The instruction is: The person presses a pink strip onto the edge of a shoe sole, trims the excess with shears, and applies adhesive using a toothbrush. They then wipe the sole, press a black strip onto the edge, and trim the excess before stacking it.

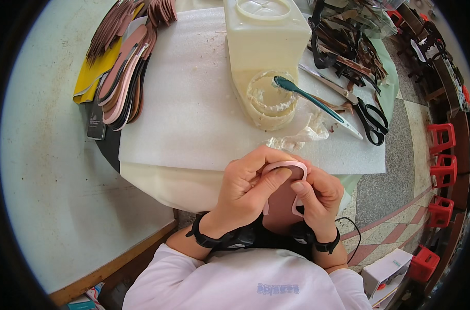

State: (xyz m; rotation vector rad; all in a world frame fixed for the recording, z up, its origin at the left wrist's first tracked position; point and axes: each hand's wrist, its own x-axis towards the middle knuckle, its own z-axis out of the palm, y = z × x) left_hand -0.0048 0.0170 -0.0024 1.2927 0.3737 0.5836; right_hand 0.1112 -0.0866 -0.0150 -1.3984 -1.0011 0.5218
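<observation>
Both my hands hold a pink shoe insole piece close to my chest, at the near edge of the table. My left hand grips its left side, thumb pressed along the curved top rim. My right hand pinches the right edge with thumb and fingers. Only the rounded pink rim and a brownish-pink middle show between my fingers. Black bands circle both wrists.
A white foam sheet covers the table. On it stand a translucent glue jug, a glue tub with a green-handled brush, black-handled scissors, and stacked insoles. Dark straps lie at the far right. Red stools stand on the floor.
</observation>
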